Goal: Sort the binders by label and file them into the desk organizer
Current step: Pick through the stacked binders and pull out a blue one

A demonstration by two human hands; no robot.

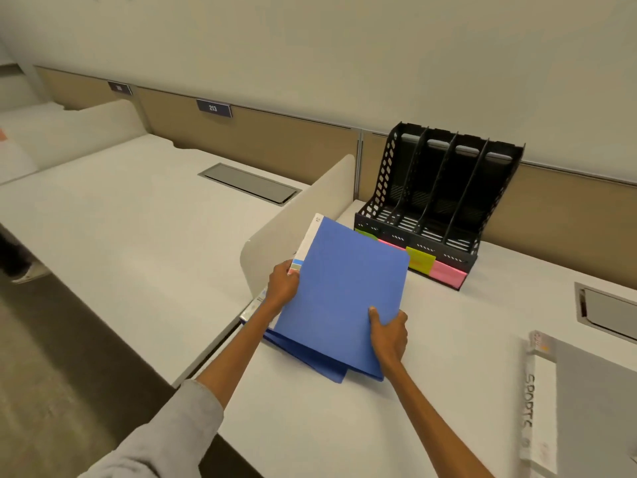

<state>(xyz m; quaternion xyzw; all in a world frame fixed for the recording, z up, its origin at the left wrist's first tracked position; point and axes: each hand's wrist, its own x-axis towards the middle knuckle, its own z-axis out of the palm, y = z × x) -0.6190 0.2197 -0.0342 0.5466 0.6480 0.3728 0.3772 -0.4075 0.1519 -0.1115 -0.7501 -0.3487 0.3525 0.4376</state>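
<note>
Here, both hands clamped on top blue binder: left hand at spine, right hand at lower edge, fingers beneath hidden. Organizer at one o'clock, labels partly covered.

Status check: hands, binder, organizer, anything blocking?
Left hand and right hand both gripping top blue binder, lifted off blue stack. Black organizer slots all empty. Path to it clear; grey binder lies aside.

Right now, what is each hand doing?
Left hand: closed on the blue binder, at its spine edge.
Right hand: closed on the same binder's near corner.
</note>
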